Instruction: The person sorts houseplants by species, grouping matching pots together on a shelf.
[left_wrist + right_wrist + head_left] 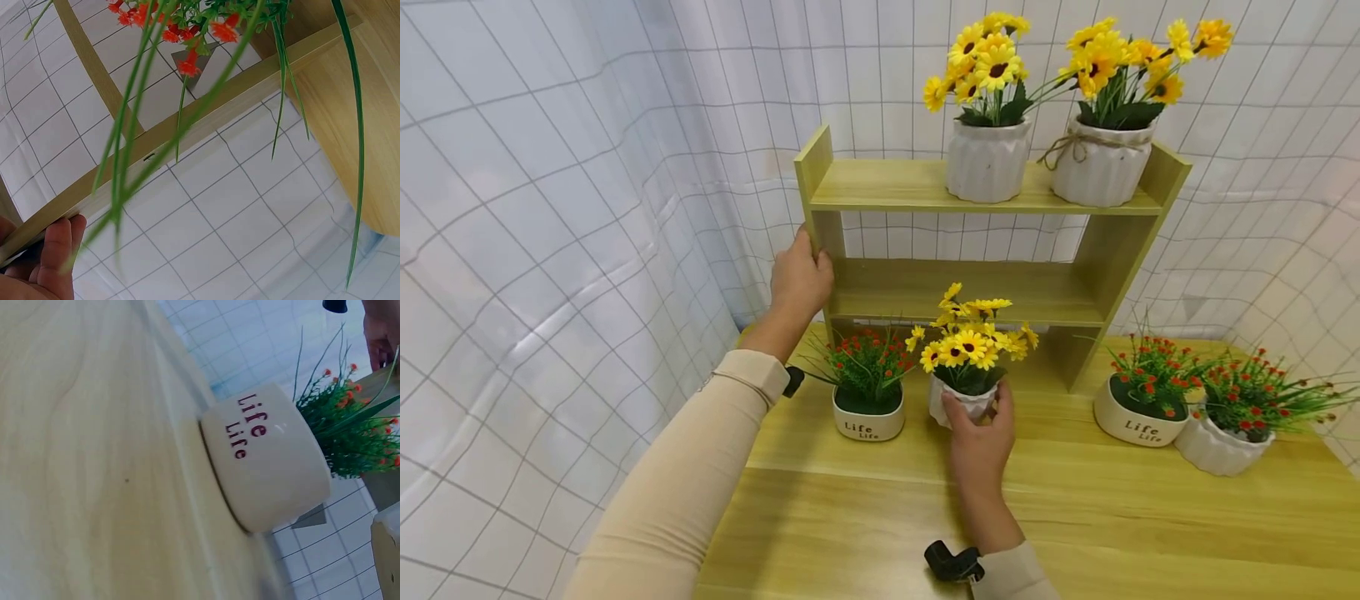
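Note:
My left hand (802, 279) grips the left side panel of a wooden shelf (887, 185); in the left wrist view its fingers (57, 250) wrap the panel's edge. With thumb and fingers on either side, my right hand (983, 450) holds a white fluted pot (946, 405) of yellow daisy-like flowers (972, 343) in front of the shelf's lower part. Left of it, on the table, stands a cream "Life" pot (868, 423) with small red flowers, seen close in the right wrist view too (269, 462).
Two white pots (988, 162) (1101, 167) of yellow flowers stand on the top board, the right one tied with twine. At the right of the table (865, 517) are a "Life" pot (1138, 412) and a white pot (1225, 446), both with red flowers. A gridded curtain (550, 208) hangs behind.

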`<state>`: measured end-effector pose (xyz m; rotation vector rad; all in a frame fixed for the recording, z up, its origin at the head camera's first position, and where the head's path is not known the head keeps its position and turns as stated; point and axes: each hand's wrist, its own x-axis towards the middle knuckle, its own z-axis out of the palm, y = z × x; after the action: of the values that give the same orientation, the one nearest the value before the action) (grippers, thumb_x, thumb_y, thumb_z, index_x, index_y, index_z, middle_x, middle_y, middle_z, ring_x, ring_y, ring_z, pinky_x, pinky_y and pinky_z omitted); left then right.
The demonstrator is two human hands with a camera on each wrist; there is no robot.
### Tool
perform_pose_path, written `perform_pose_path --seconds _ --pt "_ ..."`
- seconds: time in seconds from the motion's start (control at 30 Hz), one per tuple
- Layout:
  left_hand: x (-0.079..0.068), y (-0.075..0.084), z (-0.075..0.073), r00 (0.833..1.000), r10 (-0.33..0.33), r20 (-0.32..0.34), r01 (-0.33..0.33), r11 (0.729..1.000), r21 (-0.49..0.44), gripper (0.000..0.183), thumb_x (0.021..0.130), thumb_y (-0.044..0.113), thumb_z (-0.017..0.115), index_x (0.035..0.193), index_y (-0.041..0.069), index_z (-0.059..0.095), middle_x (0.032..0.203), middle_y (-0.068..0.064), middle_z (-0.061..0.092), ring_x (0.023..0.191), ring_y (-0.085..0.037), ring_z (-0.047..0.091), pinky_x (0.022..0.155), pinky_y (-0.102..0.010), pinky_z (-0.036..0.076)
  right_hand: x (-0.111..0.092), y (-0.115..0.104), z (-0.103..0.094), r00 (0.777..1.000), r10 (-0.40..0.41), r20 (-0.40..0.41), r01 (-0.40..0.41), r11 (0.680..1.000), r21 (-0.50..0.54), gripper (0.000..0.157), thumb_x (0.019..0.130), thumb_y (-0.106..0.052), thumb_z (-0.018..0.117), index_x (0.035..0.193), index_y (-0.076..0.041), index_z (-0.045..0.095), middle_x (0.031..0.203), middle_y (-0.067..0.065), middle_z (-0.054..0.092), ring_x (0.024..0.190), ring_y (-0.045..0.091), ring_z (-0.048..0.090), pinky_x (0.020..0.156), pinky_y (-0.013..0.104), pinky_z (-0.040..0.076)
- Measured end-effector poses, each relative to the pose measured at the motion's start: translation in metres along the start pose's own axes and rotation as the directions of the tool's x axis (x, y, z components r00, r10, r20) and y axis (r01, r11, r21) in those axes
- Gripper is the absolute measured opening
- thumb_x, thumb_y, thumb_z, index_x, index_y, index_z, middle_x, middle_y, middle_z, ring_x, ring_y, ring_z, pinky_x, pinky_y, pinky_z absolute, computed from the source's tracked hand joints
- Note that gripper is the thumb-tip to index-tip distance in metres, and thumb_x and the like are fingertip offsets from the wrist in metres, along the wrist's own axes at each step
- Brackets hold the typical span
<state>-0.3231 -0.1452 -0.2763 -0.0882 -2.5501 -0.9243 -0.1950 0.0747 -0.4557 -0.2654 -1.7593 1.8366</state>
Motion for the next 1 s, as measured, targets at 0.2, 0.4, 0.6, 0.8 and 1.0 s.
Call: perform_pose_path --seconds 0.2,0.4,0.6,0.8,1.0 --pt "-0.001 0.0 0.0 1.0 -0.008 0.009 0.008 1.0 -0.002 0.044 0.103 0.018 0.046 0.145 0.008 0.043 0.12 -0.024 0.065 0.104 -0.043 0.064 0.08 -0.054 0.052 0.001 -0.016 -0.004 0.999 -0.033 0.006 0.033 0.999 0.017 0.077 0.081 -0.022 0.084 0.147 -0.012 0.045 0.141 0.005 0.049 0.117 0.027 0.046 0.092 0.038 0.04" --pt "-0.002 0.0 -0.001 1.0 -0.015 0.008 0.015 1.0 0.004 0.042 0.103 0.019 0.047 0.142 0.007 0.045 0.118 -0.025 0.065 0.102 -0.043 0.065 0.077 -0.053 0.053 0.007 -0.031 -0.006 0.993 -0.106 0.044 0.104 0.994 0.039 0.077 0.081 -0.024 0.084 0.147 -0.016 0.046 0.138 0.0 0.049 0.113 0.022 0.046 0.085 0.035 0.044" --pt "-0.002 0.0 -0.001 1.0 -0.022 0.005 0.022 1.0 0.009 0.041 0.102 0.019 0.048 0.141 0.006 0.046 0.118 -0.025 0.065 0.102 -0.043 0.065 0.077 -0.053 0.053 0.015 -0.046 -0.003 0.979 -0.193 0.071 0.187 0.978 0.09 0.072 0.081 -0.024 0.085 0.144 -0.023 0.049 0.135 -0.002 0.052 0.114 0.02 0.049 0.081 0.029 0.049" --pt "-0.001 0.0 0.0 1.0 -0.027 0.007 0.027 1.0 0.001 0.043 0.102 0.019 0.048 0.144 0.008 0.044 0.12 -0.025 0.064 0.105 -0.043 0.063 0.081 -0.054 0.051 0.022 -0.066 0.005 0.964 -0.264 0.045 0.252 0.952 0.176 0.072 0.083 -0.013 0.081 0.146 -0.018 0.047 0.138 -0.001 0.051 0.122 0.02 0.051 0.093 0.03 0.047" --pt "0.0 0.0 0.001 1.0 -0.028 0.002 0.028 1.0 0.004 0.044 0.103 0.019 0.048 0.145 0.008 0.043 0.119 -0.025 0.064 0.104 -0.043 0.064 0.08 -0.054 0.052 0.025 -0.107 0.012 0.941 -0.336 0.047 0.31 0.908 0.28 0.069 0.084 -0.004 0.077 0.145 -0.008 0.045 0.139 0.01 0.048 0.123 0.028 0.05 0.093 0.031 0.048"
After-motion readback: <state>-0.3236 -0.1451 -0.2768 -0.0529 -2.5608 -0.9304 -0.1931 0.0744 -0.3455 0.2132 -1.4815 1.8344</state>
